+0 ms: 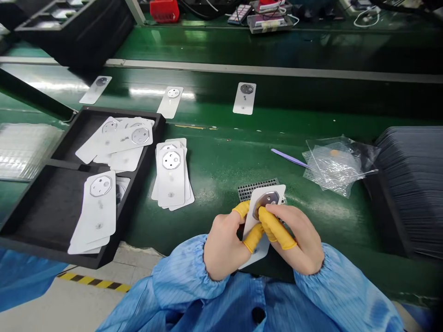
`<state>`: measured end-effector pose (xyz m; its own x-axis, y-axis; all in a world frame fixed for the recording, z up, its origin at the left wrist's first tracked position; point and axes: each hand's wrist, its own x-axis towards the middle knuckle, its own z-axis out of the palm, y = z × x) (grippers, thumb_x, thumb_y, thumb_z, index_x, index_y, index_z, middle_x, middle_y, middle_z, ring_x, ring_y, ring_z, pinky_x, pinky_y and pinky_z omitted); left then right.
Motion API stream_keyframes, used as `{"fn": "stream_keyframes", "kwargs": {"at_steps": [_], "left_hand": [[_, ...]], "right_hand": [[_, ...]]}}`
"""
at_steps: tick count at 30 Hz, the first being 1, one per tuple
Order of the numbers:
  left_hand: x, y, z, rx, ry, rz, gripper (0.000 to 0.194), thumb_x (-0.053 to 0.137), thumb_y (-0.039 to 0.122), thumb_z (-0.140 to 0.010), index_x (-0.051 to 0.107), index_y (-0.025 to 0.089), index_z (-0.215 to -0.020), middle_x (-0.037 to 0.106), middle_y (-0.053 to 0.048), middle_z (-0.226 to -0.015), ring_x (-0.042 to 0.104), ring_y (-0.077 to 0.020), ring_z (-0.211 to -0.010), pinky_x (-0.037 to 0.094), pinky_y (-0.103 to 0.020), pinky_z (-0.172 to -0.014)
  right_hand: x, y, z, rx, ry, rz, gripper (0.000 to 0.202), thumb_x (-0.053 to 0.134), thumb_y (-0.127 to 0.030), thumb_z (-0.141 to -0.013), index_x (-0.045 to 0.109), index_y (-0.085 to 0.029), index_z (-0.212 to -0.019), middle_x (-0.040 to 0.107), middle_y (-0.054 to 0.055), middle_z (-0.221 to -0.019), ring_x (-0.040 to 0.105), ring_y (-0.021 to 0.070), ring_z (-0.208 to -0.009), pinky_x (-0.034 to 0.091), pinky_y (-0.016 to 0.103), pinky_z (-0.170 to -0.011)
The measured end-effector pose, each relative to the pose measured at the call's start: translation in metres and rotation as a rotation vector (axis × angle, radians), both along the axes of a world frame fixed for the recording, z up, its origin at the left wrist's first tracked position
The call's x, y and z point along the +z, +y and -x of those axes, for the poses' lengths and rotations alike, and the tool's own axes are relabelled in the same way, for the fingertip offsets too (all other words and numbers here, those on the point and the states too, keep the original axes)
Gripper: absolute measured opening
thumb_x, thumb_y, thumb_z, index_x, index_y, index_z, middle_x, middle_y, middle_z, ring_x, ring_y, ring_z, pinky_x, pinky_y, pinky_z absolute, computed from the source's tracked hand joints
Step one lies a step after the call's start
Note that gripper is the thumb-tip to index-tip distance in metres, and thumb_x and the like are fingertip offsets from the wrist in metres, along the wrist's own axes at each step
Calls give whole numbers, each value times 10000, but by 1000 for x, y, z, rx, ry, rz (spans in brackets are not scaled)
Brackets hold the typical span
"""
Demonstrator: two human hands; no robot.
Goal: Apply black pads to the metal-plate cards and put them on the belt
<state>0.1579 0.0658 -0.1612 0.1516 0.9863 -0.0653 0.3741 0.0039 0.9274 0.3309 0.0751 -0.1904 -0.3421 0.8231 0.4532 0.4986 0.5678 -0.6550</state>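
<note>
Both my hands hold one white card (263, 199) with a round metal ring near its top, low in the middle of the head view. My left hand (223, 242) grips its left edge with yellow finger cots on thumb and forefinger. My right hand (297, 240) grips from the right, its yellow-capped finger pressing on the ring. A small perforated dark grid (251, 188) lies just behind the card on the green belt.
A stack of white cards (172, 177) lies left of my hands. A black tray (41, 216) holds more cards at the left. Three single cards (244, 99) lie farther back. Purple tweezers (289, 159), a clear plastic bag (337, 168) and a dark sheet stack (415, 184) sit to the right.
</note>
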Motion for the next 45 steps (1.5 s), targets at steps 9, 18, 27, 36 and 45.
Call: {"fn": "stream_keyframes", "kwargs": {"at_steps": [9, 18, 27, 36, 45], "left_hand": [[1, 2, 1, -41, 2, -126, 415, 606, 151, -806, 591, 182, -1220, 753, -40, -983, 718, -195, -769, 551, -252, -675], [-2, 0, -4, -5, 146, -192, 181, 587, 183, -798, 641, 169, -970, 738, -23, -712, 687, -177, -591, 516, -241, -548], [-8, -2, -6, 53, 133, -213, 33, 587, 152, -726, 601, 179, -740, 682, -37, -603, 652, -194, -536, 488, -266, -493], [-12, 14, -3, 70, -728, 289, 409, 693, 316, -793, 551, 145, -1137, 735, -100, -914, 699, -197, -734, 562, -281, -652], [-30, 27, 26, 243, -205, 71, 547, 470, 603, -866, 667, 101, -959, 726, -99, -782, 663, -186, -634, 516, -266, -550]], "right_hand": [[7, 0, 8, 51, -140, -328, 535, 517, -198, -869, 418, -119, -1389, 321, 157, -1505, 475, 347, -1272, 536, 535, -935], [9, 1, 9, 10, -154, -354, 511, 531, -169, -861, 446, -112, -1362, 373, 173, -1474, 500, 329, -1252, 542, 514, -929], [8, -11, 21, -10, -227, -126, 595, 438, -171, -909, 257, -45, -1461, 300, 217, -1498, 320, 370, -1367, 425, 581, -1031], [-17, -7, 13, -178, 290, 134, 599, 549, -153, -879, 353, -272, -1433, 337, 81, -1508, 404, 312, -1343, 452, 544, -1037], [-37, -10, 28, -48, 314, 316, 559, 562, -188, -891, 384, -271, -1415, 537, 81, -1364, 623, 234, -1131, 578, 367, -919]]}}
